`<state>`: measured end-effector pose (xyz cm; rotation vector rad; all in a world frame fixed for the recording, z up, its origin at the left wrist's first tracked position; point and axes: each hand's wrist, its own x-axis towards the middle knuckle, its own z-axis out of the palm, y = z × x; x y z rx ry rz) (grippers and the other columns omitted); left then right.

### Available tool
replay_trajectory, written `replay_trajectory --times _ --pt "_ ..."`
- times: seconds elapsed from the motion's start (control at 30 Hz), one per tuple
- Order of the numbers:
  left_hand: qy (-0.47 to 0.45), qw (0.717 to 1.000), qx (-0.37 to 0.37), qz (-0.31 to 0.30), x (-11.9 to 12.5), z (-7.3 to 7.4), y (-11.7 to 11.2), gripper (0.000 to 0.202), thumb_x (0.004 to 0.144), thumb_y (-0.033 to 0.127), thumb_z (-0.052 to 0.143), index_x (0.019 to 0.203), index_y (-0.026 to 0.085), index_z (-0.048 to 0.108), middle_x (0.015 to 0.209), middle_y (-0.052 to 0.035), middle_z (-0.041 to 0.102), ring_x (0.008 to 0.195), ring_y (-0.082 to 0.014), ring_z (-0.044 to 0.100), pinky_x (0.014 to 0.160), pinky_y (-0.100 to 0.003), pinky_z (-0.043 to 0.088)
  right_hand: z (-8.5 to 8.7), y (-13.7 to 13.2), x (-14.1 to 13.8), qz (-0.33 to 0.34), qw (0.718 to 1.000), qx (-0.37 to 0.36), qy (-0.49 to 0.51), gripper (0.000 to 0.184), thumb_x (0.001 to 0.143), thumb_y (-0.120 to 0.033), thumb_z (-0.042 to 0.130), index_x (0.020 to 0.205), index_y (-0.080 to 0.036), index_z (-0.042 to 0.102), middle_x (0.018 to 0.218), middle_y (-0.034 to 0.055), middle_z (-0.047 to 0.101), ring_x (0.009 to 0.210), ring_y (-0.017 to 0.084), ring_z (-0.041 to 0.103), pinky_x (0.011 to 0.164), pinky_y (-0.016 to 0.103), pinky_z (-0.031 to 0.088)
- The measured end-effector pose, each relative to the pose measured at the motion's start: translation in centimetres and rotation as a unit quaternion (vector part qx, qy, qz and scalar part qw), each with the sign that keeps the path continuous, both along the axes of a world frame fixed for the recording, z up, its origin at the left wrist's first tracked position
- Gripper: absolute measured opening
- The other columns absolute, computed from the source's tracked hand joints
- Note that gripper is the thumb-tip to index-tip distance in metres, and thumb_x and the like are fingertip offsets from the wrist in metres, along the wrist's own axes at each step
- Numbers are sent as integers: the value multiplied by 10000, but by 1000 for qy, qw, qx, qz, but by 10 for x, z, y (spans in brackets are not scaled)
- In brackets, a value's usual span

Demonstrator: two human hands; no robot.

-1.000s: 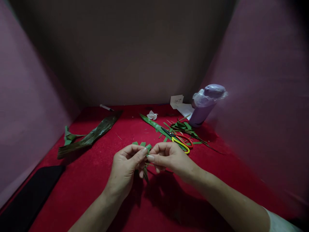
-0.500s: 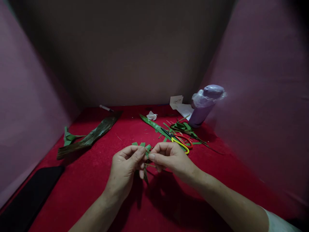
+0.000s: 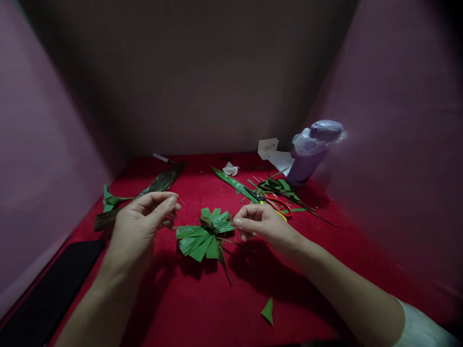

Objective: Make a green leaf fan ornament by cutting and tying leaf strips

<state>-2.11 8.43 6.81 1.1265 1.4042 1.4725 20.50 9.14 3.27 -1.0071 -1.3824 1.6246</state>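
With left hand [image 3: 139, 224], pinching thumb and forefinger together above the tabletop's [image 3: 213, 315] left half. Near the tabletop's middle, pleated leaf fan [image 3: 197, 241], long axis nearly parallel to back edge; brown stem [image 3: 224, 264] pointing toward front edge, slightly rightward. With right hand [image 3: 262, 224], pinching just beside fan's right end; too dim to tell if holding thread.

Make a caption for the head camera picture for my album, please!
Left hand and right hand on either side of fanned green leaves, scissors beyond, on red.
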Motion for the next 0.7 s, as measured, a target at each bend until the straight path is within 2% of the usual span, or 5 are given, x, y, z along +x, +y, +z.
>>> replay_trajectory --times 0.17,0.23,0.4,0.57,0.7 --pt "97 994 -56 19 -30 -17 -8 296 582 330 742 831 190 666 827 -5 647 701 -124 578 591 -206 496 -8 8 7 70 997 31 -23 380 789 -492 564 667 -140 645 524 1 587 471 73 480 496 217 345" --pt "88 990 -106 26 -39 -33 -13 339 581 322 728 888 202 648 868 -5 646 686 -133 593 610 -247 508 -16 15 8 37 995 66 -70 469 841 -532 451 719 -136 672 587 33 630 500 89 509 520 236 374" --pt "108 986 -119 -35 -42 -63 -20 423 549 349 732 906 151 620 855 -63 672 830 -207 623 759 -322 490 -24 27 4 -54 964 183 -187 155 792 -294 590 804 -163 674 813 54 669 750 157 578 699 304 416" --pt "115 985 -83 -95 -25 -63 -19 418 595 325 705 958 145 600 891 -75 666 837 -216 618 778 -349 480 -15 18 -9 -18 817 434 -380 198 784 -160 607 957 -236 668 929 39 654 906 188 517 808 345 340" --pt "96 988 -71 -100 -18 -59 -16 419 628 310 678 1002 147 581 922 -89 652 843 -219 612 741 -363 488 -18 14 -19 12 776 444 -448 135 763 -134 617 853 -221 667 783 15 658 798 172 519 741 310 308"
